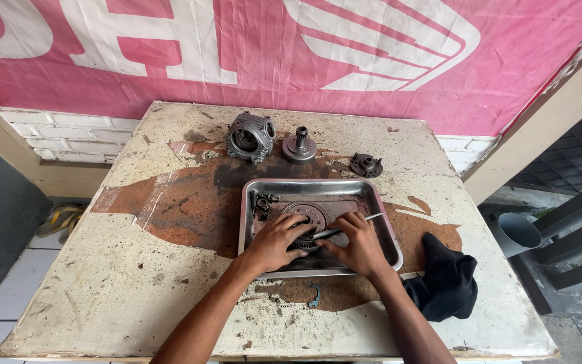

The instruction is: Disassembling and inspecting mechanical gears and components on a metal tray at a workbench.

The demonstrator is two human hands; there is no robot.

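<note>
Both hands work inside a shallow metal tray [388, 232] sitting at the centre of a worn, stained desk [122, 283]. Left hand [276, 241] lies fingers spread and curled down over a round toothed gear part [306, 217] in the middle of the tray, pressing or gripping its lower left edge; fingertips touch the part. Right hand [357, 244] is closed around a thin metal tool [351, 225], a rod that runs from the gear's lower edge up toward the right of the frame, tip ending near the tray's right rim. Tool's working end meets the gear just between the two hands; exact contact hidden by fingers. Small dark toothed piece [263, 201] lies in the tray's upper left corner, apart from the gear. Above the tray, in the upper middle of the frame, three parts sit in a row on the desk: a grey cast housing [250, 137] at left, a round hub with splined shaft [300, 145] upright just beside it, a smaller dark flanged piece [366, 164] further right. Black rag [447, 284] is bunched at lower right, next to the right forearm. Small curved clip [314, 295] lies on the desk just below the tray. Pink and white banner [291, 47] hangs behind the desk across the top of the frame.
</note>
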